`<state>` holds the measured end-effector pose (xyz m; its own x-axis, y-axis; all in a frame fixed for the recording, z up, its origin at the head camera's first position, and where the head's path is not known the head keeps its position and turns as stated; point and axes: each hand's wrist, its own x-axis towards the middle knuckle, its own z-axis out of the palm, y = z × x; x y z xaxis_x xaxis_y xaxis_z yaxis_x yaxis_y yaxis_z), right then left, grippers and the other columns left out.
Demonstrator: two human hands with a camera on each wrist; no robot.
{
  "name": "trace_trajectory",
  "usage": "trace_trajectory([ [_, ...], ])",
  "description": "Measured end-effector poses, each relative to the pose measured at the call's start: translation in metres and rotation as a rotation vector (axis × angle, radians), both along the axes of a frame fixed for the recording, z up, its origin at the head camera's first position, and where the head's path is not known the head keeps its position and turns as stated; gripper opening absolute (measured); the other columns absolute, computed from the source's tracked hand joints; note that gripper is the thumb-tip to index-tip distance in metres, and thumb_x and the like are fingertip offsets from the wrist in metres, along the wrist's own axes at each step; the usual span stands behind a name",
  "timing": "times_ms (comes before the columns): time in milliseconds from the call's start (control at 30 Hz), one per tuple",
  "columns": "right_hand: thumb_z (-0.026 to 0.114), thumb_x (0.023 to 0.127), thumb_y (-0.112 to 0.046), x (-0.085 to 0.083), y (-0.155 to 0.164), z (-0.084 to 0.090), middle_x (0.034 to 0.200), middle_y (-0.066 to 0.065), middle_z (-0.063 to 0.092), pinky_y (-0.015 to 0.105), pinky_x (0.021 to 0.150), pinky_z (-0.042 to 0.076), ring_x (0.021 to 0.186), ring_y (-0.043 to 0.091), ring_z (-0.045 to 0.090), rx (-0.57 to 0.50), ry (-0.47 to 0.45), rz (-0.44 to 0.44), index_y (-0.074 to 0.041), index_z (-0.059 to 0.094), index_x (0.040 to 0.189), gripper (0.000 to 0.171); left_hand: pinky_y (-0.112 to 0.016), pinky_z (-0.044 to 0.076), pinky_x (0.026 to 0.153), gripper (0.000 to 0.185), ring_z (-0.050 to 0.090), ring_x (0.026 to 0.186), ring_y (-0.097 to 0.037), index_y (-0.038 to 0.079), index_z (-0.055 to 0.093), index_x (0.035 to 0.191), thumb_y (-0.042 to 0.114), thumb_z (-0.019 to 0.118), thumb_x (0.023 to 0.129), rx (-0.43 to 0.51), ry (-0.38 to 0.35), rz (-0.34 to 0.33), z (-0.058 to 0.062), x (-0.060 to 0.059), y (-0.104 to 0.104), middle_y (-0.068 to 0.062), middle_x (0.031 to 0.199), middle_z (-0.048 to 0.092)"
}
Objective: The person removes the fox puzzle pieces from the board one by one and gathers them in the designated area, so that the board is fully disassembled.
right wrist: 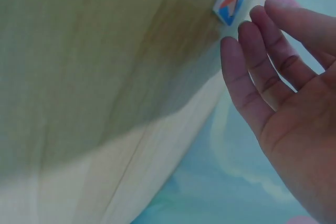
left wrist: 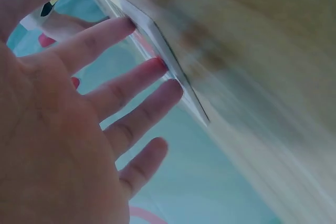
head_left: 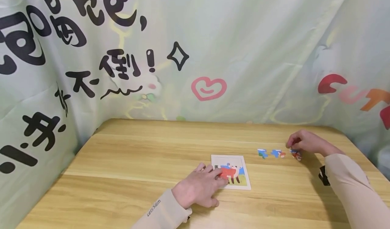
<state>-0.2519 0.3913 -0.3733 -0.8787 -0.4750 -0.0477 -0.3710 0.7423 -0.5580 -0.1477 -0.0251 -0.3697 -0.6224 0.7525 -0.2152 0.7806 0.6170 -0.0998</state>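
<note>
The wooden table (head_left: 137, 164) is showing smooth matt grain; the printed backdrop (head_left: 243, 46) behind is looking like thin cloth.

My left hand (head_left: 199, 187) lies flat with straight fingers on the near left part of the puzzle board (head_left: 231, 171), a white-framed square picture lying flat on the table. To its far right, my right hand (head_left: 304, 142) reaches a loose red-and-blue puzzle piece (head_left: 295, 153).
</note>
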Motion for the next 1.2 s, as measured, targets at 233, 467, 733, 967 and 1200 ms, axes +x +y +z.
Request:
trace_trajectory([
  [233, 0.069, 0.087, 0.008, -0.003, -0.008, 0.005, 0.083, 0.003, 0.07, 0.025, 0.062, 0.047, 0.069, 0.002, 0.051, 0.047, 0.048, -0.015, -0.001, 0.072, 0.083, 0.01, -0.036, 0.045, 0.1, 0.064, 0.046, 0.124, -0.014, 0.034, 0.056, 0.146, 0.053, 0.075, 0.087, 0.016, -0.037, 0.012, -0.001, 0.0, 0.001, 0.008, 0.149, 0.045],
  [467, 0.068, 0.092, -0.001, -0.003, -0.022, 0.011, 0.082, -0.001, 0.068, 0.028, 0.063, 0.046, 0.068, 0.005, 0.05, 0.063, 0.021, -0.035, -0.002, 0.072, 0.086, 0.007, -0.041, 0.049, 0.099, 0.065, 0.046, 0.127, -0.015, 0.034, 0.054, 0.147, 0.052, 0.074, 0.088, 0.045, -0.06, -0.006, -0.002, -0.001, -0.002, 0.013, 0.15, 0.044],
  [733, 0.067, 0.095, -0.004, -0.005, -0.049, 0.013, 0.081, -0.005, 0.066, 0.029, 0.065, 0.047, 0.066, 0.007, 0.05, 0.043, 0.013, 0.02, -0.006, 0.072, 0.086, 0.01, -0.038, 0.047, 0.1, 0.062, 0.044, 0.134, -0.015, 0.034, 0.053, 0.148, 0.05, 0.071, 0.09, 0.005, -0.029, -0.042, -0.002, 0.004, -0.004, 0.01, 0.155, 0.041],
  [967, 0.065, 0.097, -0.009, -0.004, -0.081, 0.018, 0.076, -0.005, 0.063, 0.03, 0.064, 0.047, 0.06, 0.008, 0.049, 0.029, 0.008, 0.079, -0.008, 0.07, 0.086, 0.012, -0.03, 0.041, 0.103, 0.064, 0.043, 0.132, -0.012, 0.029, 0.053, 0.149, 0.051, 0.069, 0.091, -0.027, -0.008, -0.044, 0.001, 0.006, -0.004, 0.013, 0.154, 0.042],
  [1200, 0.067, 0.095, -0.002, -0.002, -0.113, 0.014, 0.083, -0.004, 0.066, 0.029, 0.066, 0.051, 0.071, 0.006, 0.055, 0.013, 0.089, 0.228, -0.005, 0.071, 0.089, 0.008, -0.034, 0.044, 0.105, 0.072, 0.041, 0.137, -0.013, 0.022, 0.048, 0.152, 0.055, 0.067, 0.091, -0.069, -0.008, -0.039, -0.001, 0.011, -0.002, 0.009, 0.159, 0.037],
])
